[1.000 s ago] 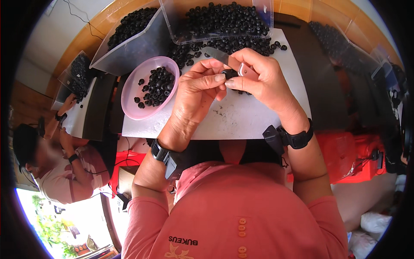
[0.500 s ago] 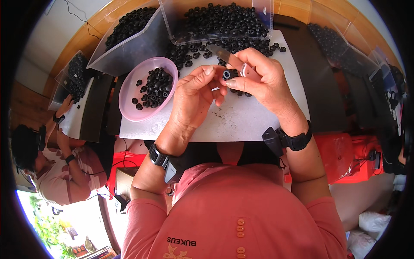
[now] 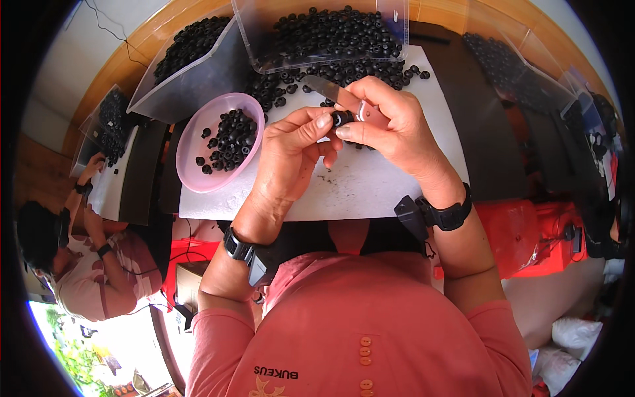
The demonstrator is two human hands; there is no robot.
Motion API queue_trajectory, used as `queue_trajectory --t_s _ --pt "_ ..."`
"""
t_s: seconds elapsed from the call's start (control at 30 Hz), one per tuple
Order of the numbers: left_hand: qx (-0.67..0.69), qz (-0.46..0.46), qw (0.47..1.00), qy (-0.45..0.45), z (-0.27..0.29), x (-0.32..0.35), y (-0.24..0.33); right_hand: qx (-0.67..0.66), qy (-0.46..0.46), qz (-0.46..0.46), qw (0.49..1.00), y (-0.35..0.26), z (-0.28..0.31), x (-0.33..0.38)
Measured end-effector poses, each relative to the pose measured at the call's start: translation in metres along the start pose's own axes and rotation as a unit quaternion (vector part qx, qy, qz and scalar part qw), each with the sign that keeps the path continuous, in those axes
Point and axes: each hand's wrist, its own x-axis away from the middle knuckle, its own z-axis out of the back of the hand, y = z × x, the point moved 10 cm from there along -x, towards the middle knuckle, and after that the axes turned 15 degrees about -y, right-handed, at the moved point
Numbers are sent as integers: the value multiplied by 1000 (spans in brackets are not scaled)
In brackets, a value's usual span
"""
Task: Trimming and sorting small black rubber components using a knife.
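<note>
My left hand (image 3: 290,147) pinches a small round black part (image 3: 341,118) with a hole in its end, between thumb and fingertips. My right hand (image 3: 407,129) is closed around the pink handle of a small knife (image 3: 324,87); its blade points up and to the left, beyond the part. My right thumb touches the part's near side. Under both hands lies a white board (image 3: 370,192) with dark crumbs on it. More black parts (image 3: 264,91) lie loose past my fingers. A pink bowl (image 3: 188,175) of such parts stands left of my left hand.
Clear plastic bins (image 3: 331,65) and a second bin (image 3: 178,92) full of black parts stand at the back. Another bin of parts (image 3: 509,63) is at the far right. On the left, a co-worker (image 3: 106,264) sits at another board.
The black part has turned in my fingers, so its open end shows less. My left fingers have closed in around it. The whole view has shifted slightly.
</note>
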Motion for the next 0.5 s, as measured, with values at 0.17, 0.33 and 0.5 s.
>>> queue_trajectory --t_s 0.17,0.33,0.5 --pt "-3 0 1000 2 4 0 0 5 -4 15 1000 -2 -2 -1" --pt "25 8 1000 -5 -2 0 -1 2 -4 15 1000 -1 -3 -1" --pt "46 4 999 -12 -2 0 -2 10 -3 11 1000 -4 -2 -1"
